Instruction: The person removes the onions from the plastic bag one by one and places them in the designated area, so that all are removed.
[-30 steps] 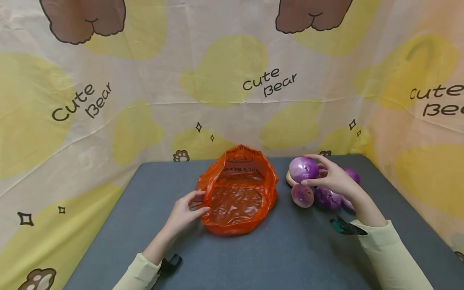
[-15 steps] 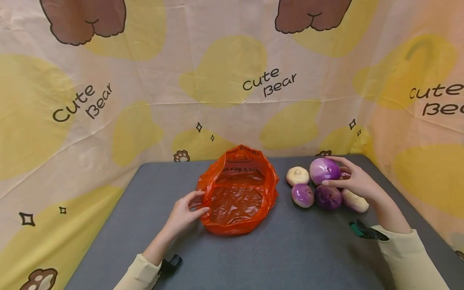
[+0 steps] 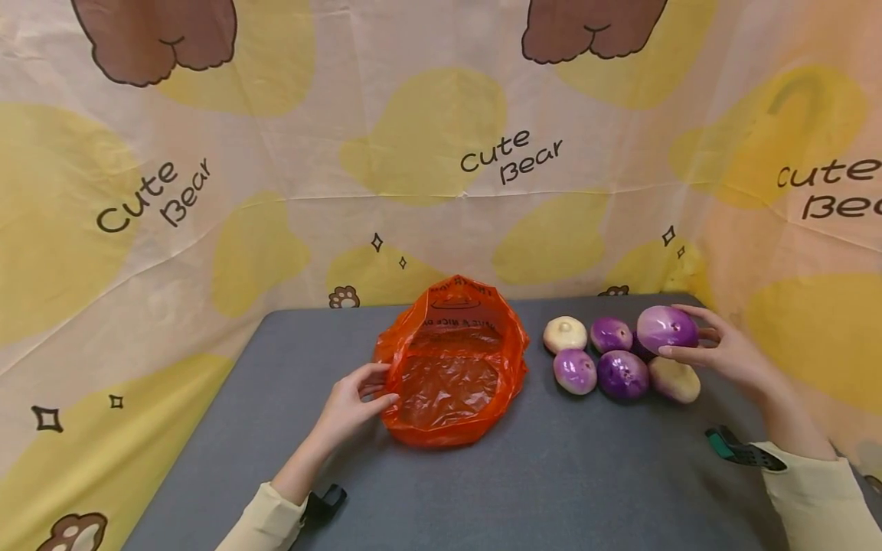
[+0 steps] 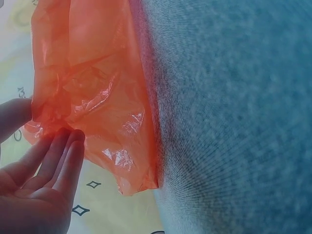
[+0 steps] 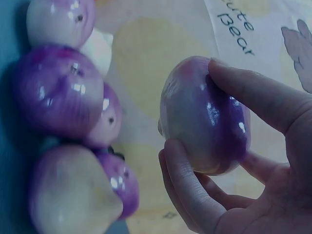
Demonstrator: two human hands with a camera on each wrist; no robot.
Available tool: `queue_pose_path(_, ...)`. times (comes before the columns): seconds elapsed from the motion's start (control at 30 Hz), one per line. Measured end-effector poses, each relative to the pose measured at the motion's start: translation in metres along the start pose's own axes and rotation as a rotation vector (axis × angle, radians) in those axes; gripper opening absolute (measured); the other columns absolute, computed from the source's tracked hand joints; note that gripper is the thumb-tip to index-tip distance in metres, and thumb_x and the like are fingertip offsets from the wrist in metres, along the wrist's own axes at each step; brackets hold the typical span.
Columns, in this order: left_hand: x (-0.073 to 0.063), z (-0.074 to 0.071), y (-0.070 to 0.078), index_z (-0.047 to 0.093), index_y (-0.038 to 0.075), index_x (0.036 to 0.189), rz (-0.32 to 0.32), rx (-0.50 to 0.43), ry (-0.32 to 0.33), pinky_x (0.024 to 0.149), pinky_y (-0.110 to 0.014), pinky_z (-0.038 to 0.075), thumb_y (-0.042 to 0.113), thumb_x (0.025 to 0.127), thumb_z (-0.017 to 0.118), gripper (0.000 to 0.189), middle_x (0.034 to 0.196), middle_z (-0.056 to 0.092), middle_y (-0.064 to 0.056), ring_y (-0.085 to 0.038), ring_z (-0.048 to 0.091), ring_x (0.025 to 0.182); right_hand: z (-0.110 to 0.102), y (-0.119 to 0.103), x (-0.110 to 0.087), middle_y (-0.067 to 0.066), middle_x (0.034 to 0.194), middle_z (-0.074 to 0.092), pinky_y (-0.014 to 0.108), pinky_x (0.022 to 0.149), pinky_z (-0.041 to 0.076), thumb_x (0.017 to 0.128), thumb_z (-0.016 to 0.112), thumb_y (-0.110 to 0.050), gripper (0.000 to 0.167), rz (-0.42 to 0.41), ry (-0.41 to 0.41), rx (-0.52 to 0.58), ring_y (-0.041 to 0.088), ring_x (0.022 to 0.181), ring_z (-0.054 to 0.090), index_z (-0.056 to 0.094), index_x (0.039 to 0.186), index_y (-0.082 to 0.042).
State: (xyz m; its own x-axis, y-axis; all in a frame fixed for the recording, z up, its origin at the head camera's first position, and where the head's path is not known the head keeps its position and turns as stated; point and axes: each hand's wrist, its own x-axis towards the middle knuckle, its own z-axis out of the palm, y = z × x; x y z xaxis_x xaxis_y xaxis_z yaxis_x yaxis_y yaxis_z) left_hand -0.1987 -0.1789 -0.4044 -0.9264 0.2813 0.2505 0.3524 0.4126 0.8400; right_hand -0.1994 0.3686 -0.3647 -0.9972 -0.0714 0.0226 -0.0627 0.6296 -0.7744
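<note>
My right hand (image 3: 730, 348) holds a purple-and-white turnip (image 3: 667, 329) between thumb and fingers, raised above the other turnips. In the right wrist view this glossy turnip (image 5: 200, 117) is clear of the rest. Below it are a pale-sided turnip (image 3: 675, 380), a dark purple turnip (image 3: 623, 375) and another, mostly hidden behind the held one. My left hand (image 3: 351, 402) holds the left rim of an orange plastic bag (image 3: 513, 367), which stands with its mouth wide towards me. In the left wrist view the thumb and fingers meet the bag (image 4: 102, 107) at its edge.
Further left in the cluster lie a cream-coloured turnip (image 3: 565, 335), a light purple turnip (image 3: 575, 372) and a purple turnip (image 3: 611, 334). All rest on a grey table (image 3: 482, 497). A printed cloth (image 3: 413, 153) hangs behind the table and along its sides.
My right hand has carried the turnip rightwards, from over the left of the cluster to over its right end. The left hand and the bag have stayed in place.
</note>
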Motion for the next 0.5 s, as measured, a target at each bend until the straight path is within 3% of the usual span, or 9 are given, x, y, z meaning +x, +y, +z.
queue_pose_path(0.1,0.000,0.000,-0.001,0.057,-0.005,0.120,-0.002,0.005,-0.001,0.092,-0.051,0.049,0.004,0.080,0.074,0.044,0.113,0.064,-0.022,-0.035,0.063,0.104,-0.007,0.010,-0.005,0.030,0.144,0.020,0.027,0.078,0.050,0.091,0.063,-0.027,0.071,0.005,0.015,0.012,0.051,0.123,0.030,0.024,0.149,-0.018)
queue_pose_path(0.17,0.001,0.001,-0.003,0.057,-0.005,0.120,0.001,0.011,0.000,0.092,-0.050,0.050,0.005,0.080,0.074,0.044,0.113,0.064,-0.021,-0.035,0.063,0.104,-0.011,0.017,-0.008,0.029,0.142,0.023,0.016,0.070,0.046,0.091,0.063,-0.028,0.067,0.017,0.035,-0.006,0.040,0.118,0.038,0.028,0.147,-0.022)
queue_pose_path(0.27,0.003,0.003,-0.015,0.057,-0.003,0.121,-0.002,0.013,0.007,0.092,-0.049,0.050,0.005,0.080,0.074,0.045,0.113,0.064,-0.021,-0.034,0.063,0.104,-0.019,0.027,-0.014,0.029,0.137,0.031,0.015,0.069,0.046,0.092,0.062,-0.028,0.063,0.039,0.044,-0.017,0.011,0.104,0.048,0.029,0.145,-0.025)
queue_pose_path(0.37,0.006,0.005,-0.030,0.058,0.000,0.121,0.002,0.019,0.013,0.092,-0.046,0.051,0.007,0.079,0.075,0.045,0.113,0.065,-0.018,-0.031,0.063,0.104,-0.026,0.038,-0.018,0.030,0.134,0.035,0.016,0.069,0.048,0.093,0.061,-0.028,0.064,0.060,0.041,-0.019,-0.010,0.091,0.043,0.026,0.147,-0.027)
queue_pose_path(0.47,0.008,0.005,-0.038,0.059,0.004,0.120,0.012,0.016,0.017,0.091,-0.041,0.053,0.012,0.079,0.077,0.046,0.113,0.066,-0.014,-0.028,0.064,0.103,-0.030,0.048,-0.021,0.029,0.133,0.033,0.016,0.068,0.050,0.093,0.060,-0.029,0.070,0.087,0.050,-0.022,-0.006,0.092,0.044,0.021,0.150,-0.030)
queue_pose_path(0.5,0.008,0.005,-0.039,0.060,0.006,0.120,0.016,0.015,0.016,0.091,-0.040,0.053,0.014,0.079,0.077,0.046,0.113,0.066,-0.013,-0.027,0.064,0.103,-0.031,0.052,-0.022,0.030,0.134,0.033,0.016,0.067,0.050,0.093,0.060,-0.029,0.072,0.095,0.055,-0.026,0.001,0.095,0.047,0.019,0.152,-0.028)
